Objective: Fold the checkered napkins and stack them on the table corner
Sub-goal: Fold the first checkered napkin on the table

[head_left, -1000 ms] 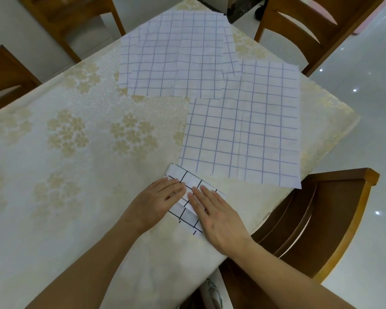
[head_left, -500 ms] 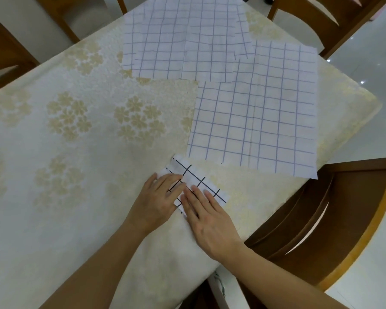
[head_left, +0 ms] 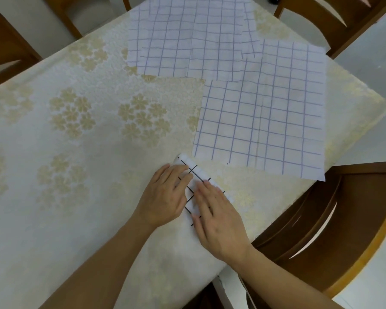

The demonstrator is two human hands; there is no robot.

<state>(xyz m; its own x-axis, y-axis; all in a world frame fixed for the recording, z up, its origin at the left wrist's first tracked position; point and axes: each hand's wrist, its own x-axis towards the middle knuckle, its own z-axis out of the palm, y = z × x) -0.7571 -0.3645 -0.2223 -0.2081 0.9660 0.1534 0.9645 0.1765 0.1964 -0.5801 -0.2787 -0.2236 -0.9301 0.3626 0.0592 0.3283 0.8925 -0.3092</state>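
A small folded white napkin with black grid lines (head_left: pixel 193 175) lies near the table's front right edge. My left hand (head_left: pixel 165 196) presses its left side with flat fingers. My right hand (head_left: pixel 217 216) lies flat over its right part and hides much of it. An unfolded checkered napkin with blue lines (head_left: pixel 263 114) is spread just beyond, its near right corner hanging past the table edge. More unfolded checkered napkins (head_left: pixel 187 39) overlap one another at the far end of the table.
The table wears a cream cloth with gold flower patterns (head_left: pixel 76 130). A wooden chair (head_left: pixel 334 224) is tucked in at the right, below the table edge. Other wooden chairs stand at the far left (head_left: pixel 5 45) and far right (head_left: pixel 321 16).
Both hands have slid over the folded napkin, the right one moving up and covering more of it. The view has shifted closer and slightly forward.
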